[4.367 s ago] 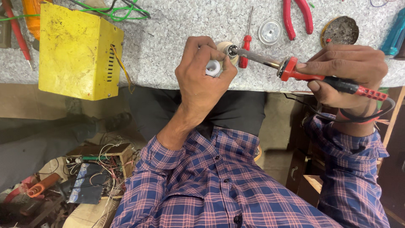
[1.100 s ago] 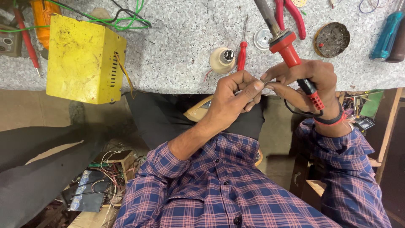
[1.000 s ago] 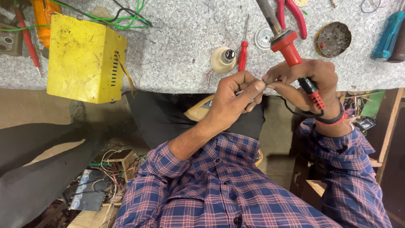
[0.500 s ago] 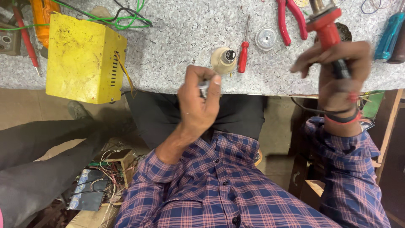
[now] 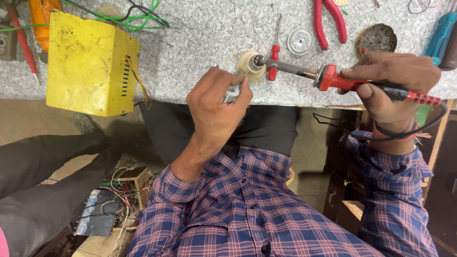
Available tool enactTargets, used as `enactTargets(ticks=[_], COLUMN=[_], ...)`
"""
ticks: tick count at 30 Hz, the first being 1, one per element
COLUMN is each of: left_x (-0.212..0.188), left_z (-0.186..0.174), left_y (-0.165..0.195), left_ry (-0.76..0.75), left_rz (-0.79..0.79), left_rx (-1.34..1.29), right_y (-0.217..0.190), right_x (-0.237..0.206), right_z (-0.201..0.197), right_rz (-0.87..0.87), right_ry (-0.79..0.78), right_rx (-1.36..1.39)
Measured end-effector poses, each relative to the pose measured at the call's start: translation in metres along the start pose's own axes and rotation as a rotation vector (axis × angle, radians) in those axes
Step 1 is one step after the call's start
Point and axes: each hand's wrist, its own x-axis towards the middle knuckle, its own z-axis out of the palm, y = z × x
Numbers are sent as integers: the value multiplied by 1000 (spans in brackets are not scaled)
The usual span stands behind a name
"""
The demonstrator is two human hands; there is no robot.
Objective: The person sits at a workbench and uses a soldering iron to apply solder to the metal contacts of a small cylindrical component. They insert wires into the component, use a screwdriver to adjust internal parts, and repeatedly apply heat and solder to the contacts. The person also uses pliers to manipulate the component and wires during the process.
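My right hand (image 5: 397,83) grips a red-handled soldering iron (image 5: 333,78), held level over the grey speckled bench (image 5: 204,33). Its metal tip reaches left into a small cream-coloured round pot (image 5: 248,64) near the bench's front edge. My left hand (image 5: 216,107) is closed around a small silvery part (image 5: 232,93) just below and left of that pot, at the bench edge. Most of the part is hidden by my fingers. A small red screwdriver (image 5: 273,52) lies right behind the iron's shaft.
A yellow metal box (image 5: 88,64) sits at the bench's left, with green wires (image 5: 138,16) behind it. Red pliers (image 5: 328,19), a clear round lid (image 5: 300,41), a dark round tin (image 5: 376,38) and a blue tool (image 5: 440,33) lie at the back right. Circuit boards and wires (image 5: 107,209) lie on the floor.
My right hand has swung the soldering iron down from upright to level, its tip now in the cream pot. My left hand has moved up to the bench edge beside the pot.
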Motion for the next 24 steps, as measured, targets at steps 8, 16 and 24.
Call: enactTargets(ticks=[8,16,24], left_x=[4,4,5], left_z=[4,6,8], left_y=[-2,-3,-4], left_ry=[-8,-7,-15], left_rz=[14,30,42], left_rx=[36,58,86], right_y=[-5,0,5], right_x=[13,8,8], right_z=[6,6,3], right_rz=[-2,-23,-50], right_ry=[-10,-19,-42], right_rx=[8,-14,-64])
